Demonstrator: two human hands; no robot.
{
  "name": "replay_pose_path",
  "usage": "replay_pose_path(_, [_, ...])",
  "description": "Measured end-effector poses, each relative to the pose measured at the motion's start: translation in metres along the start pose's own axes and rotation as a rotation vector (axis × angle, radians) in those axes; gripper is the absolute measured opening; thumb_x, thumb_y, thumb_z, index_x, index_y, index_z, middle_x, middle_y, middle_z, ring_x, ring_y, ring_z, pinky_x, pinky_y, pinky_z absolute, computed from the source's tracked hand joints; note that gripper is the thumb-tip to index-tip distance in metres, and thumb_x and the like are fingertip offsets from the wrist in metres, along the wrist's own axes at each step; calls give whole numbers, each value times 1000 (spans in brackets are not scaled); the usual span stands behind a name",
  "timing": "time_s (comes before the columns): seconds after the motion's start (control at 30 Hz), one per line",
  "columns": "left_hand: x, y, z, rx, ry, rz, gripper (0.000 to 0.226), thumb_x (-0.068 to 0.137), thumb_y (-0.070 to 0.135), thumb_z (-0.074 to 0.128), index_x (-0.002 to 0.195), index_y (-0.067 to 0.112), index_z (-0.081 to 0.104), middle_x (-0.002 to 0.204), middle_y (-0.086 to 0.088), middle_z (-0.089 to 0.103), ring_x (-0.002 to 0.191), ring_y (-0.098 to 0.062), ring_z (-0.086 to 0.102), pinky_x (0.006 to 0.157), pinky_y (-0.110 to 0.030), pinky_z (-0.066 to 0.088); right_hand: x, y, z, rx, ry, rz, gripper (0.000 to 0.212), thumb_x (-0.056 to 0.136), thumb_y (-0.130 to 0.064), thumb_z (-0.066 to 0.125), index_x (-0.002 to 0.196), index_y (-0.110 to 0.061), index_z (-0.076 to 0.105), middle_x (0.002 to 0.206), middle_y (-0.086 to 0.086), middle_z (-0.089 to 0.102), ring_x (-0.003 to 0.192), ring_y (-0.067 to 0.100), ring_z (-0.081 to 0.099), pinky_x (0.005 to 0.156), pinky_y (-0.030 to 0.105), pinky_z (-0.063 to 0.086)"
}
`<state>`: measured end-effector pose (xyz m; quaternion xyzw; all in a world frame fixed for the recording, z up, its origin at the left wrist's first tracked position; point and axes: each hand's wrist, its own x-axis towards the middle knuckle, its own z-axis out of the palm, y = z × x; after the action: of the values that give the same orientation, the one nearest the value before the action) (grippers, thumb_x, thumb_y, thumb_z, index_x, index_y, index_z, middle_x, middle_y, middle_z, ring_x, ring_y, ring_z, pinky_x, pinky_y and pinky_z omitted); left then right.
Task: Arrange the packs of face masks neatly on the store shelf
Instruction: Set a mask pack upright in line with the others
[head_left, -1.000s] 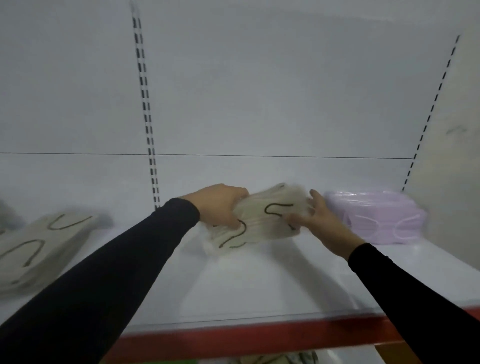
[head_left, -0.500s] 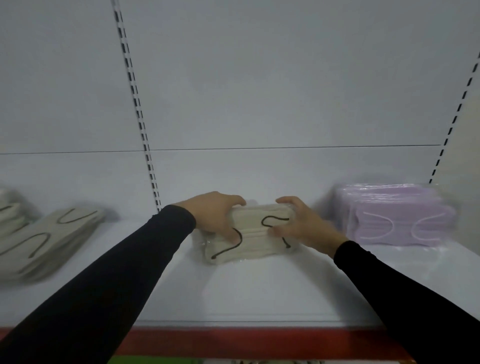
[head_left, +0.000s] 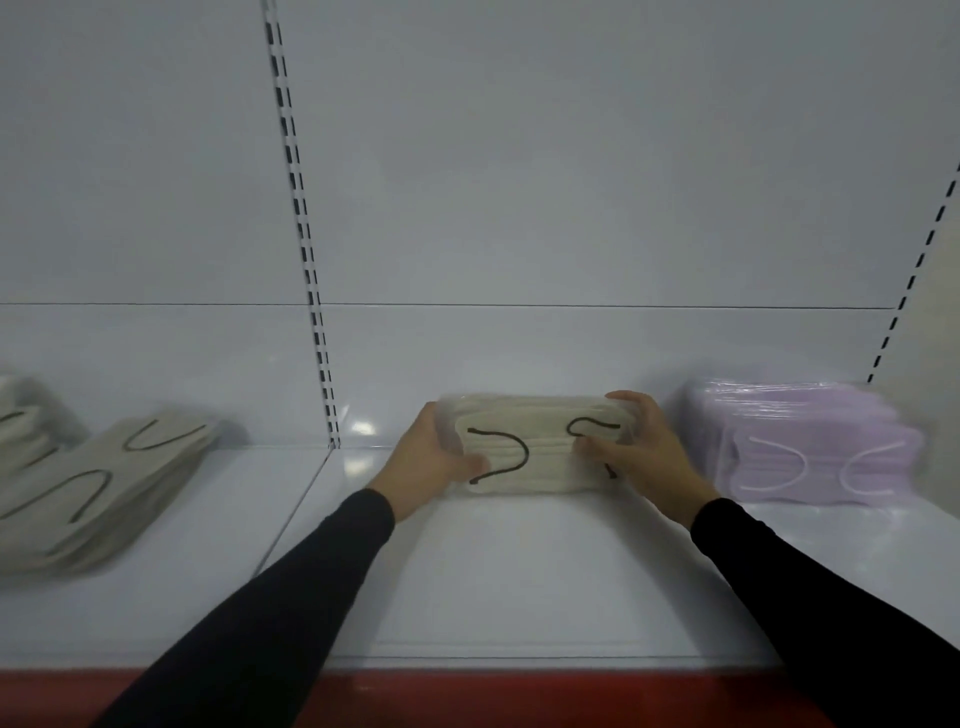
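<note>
A beige pack of face masks (head_left: 540, 457) with dark ear loops lies flat on the white shelf (head_left: 519, 582), close to the back wall. My left hand (head_left: 431, 462) grips its left end, thumb on the front face. Its right end is held by my right hand (head_left: 639, 452), fingers curled over the top edge. A lilac pack of masks (head_left: 810, 447) with white loops lies just right of my right hand. At the far left, several beige packs (head_left: 88, 493) lie fanned and askew.
A slotted upright (head_left: 306, 260) runs down the back wall left of the held pack. Another slotted upright (head_left: 914, 270) marks the right corner by the side wall. The shelf's red front lip (head_left: 493, 696) runs along the bottom.
The beige pack, tilted and lifted a second ago, now lies level and square on the shelf near the back wall. Both hands stayed on its ends and moved back with it.
</note>
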<state>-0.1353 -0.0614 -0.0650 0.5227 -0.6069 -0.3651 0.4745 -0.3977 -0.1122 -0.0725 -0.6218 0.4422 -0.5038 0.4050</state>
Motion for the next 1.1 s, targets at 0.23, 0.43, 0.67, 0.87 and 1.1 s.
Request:
replay_pose_path(0.23, [10,-15,10,-107,-35,-69,82,64,10,84,131,25,38,123,0,61,110,-14,64,94,-37,55,7,13,-10,-11,-67,67,72,69,-18,88,128,-21,47,113,-3,68,98,9,68,75,23,57])
replay_pose_path(0.43, [19,-15,20,-80,40,-68,54,79,-3,71,111,30,44,111,-8,61,84,-17,63,71,-39,57,12,19,-9,-7,-54,82,61,79,3,74,129,-16,45,115,5,66,88,11,66,67,22,55])
replay_pose_path(0.67, [27,-20,28,-5,131,-32,58,81,5,69,128,25,41,113,6,58,103,-10,61,76,-25,55,12,18,-5,-8,31,70,41,86,-1,70,117,-17,49,96,-9,63,64,-10,62,54,7,48])
replay_pose_path(0.87, [27,-18,28,110,69,-87,74,78,31,71,137,21,27,113,5,57,105,-14,59,94,-40,53,14,19,-4,-63,99,115,45,86,-9,70,126,-8,50,96,0,66,66,0,63,51,8,45])
replay_pose_path(1.1, [24,-11,14,172,136,-127,103,76,39,81,152,29,12,131,-3,50,116,-20,54,95,-32,47,8,1,-8,-248,221,104,94,79,-40,79,153,-13,26,145,5,44,126,16,47,98,22,39])
